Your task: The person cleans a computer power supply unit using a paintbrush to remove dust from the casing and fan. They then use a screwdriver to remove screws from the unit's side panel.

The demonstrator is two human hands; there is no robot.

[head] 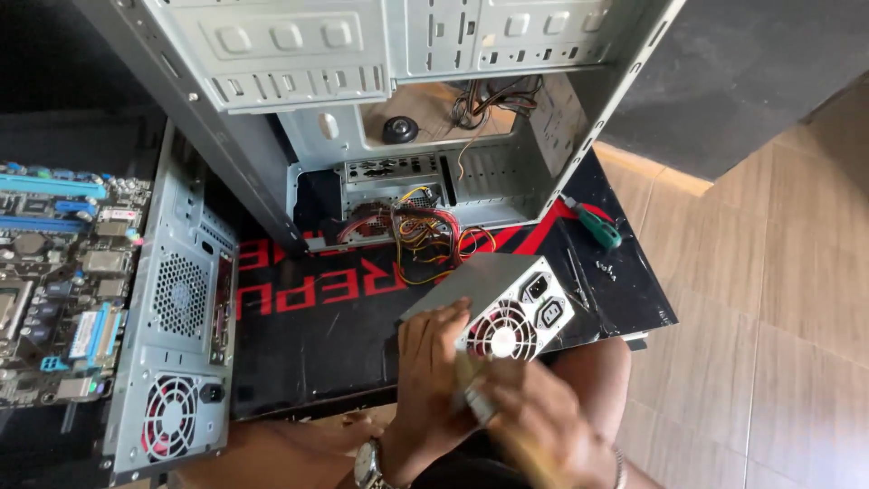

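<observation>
Left hand gripping grey, fan-grilled power supply

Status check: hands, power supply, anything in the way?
Left hand gripping power supply. Right hand blurred at its fan side, grip unclear. Supply cables run into open case.

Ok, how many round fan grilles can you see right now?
3: one on the power supply under the left hand; two on the rear of the left computer case, at and. Others may be hidden.

Black mat with red lettering under two open computer cases and a green-handled screwdriver.
</observation>
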